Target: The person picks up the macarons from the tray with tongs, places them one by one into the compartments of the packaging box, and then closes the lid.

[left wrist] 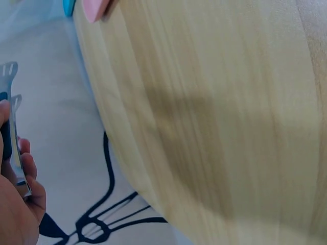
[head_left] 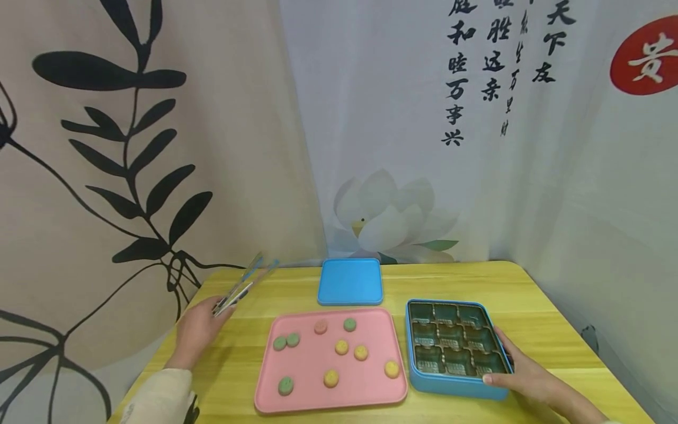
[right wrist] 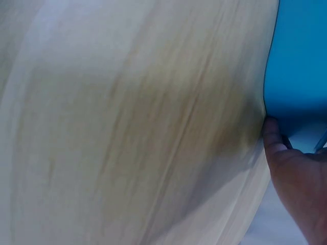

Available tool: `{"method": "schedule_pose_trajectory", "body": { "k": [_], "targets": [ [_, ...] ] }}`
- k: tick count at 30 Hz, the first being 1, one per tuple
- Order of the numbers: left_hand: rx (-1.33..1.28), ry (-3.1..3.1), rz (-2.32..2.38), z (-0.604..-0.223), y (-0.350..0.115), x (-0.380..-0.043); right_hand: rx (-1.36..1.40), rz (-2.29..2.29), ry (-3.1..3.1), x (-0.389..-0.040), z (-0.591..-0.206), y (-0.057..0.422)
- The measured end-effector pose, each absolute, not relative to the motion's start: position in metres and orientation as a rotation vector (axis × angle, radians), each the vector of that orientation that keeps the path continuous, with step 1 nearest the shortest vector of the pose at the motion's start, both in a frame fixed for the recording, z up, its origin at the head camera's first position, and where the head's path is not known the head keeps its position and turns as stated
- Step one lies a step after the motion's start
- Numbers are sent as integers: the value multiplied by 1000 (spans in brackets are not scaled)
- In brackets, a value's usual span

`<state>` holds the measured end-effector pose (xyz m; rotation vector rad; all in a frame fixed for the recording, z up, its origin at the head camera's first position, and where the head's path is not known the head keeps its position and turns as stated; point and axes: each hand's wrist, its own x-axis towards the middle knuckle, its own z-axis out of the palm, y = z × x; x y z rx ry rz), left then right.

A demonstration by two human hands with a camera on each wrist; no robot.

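Observation:
In the head view my left hand (head_left: 200,331) holds a pair of clear-armed tongs (head_left: 245,287), raised over the table's left side, with the tips apart and nothing between them. The left wrist view shows fingers (left wrist: 28,166) wrapped around the tongs (left wrist: 7,76). My right hand (head_left: 524,374) grips the right side of a blue box (head_left: 455,386), thumb at its front right corner. Inside the box sits a dark plastic insert (head_left: 450,335) with several square compartments and no cookies. Small round cookies, green (head_left: 286,386), yellow (head_left: 331,378) and pink (head_left: 320,327), lie on a pink tray (head_left: 365,377).
A flat blue lid (head_left: 351,282) lies behind the pink tray, near the table's back edge. The yellow wood-grain table (head_left: 233,377) has rounded back corners. A printed curtain (head_left: 249,147) hangs close behind and along the sides.

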<state>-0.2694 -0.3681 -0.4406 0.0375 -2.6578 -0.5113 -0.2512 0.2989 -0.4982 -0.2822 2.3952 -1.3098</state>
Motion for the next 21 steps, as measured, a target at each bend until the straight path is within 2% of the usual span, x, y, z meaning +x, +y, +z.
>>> {"method": "schedule_pose_trajectory", "body": {
  "k": [21],
  "targets": [
    [-241,-2794,-764,-425,-343,-264,-272,-1318,2401,-252,-502,300]
  ]
}}
